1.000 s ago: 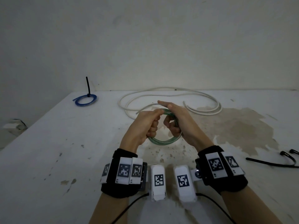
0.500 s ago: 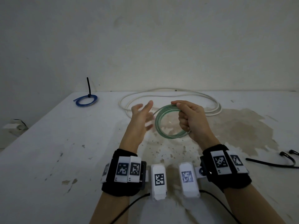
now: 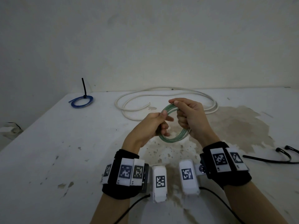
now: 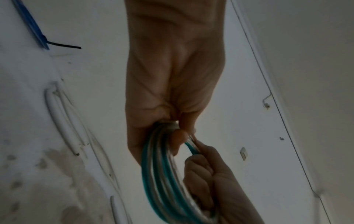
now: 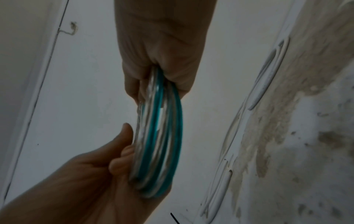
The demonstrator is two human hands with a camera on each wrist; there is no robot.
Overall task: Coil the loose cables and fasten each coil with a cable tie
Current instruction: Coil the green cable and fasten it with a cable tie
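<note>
Both hands, left hand [image 3: 151,125] and right hand [image 3: 191,117], around the green coil [image 3: 176,138] (stray end [image 4: 191,147] only in left-wrist view).

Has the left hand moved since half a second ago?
Yes. The left hand has moved right, away from the white cable, and now grips the green coil.

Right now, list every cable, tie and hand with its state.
green cable: coiled, held above the table, no tie visible
blue cable: coiled, tied, on the table
white cable: loose, untied
spare cable ties: unused on the table
left hand: grips green coil
right hand: grips green coil
</note>
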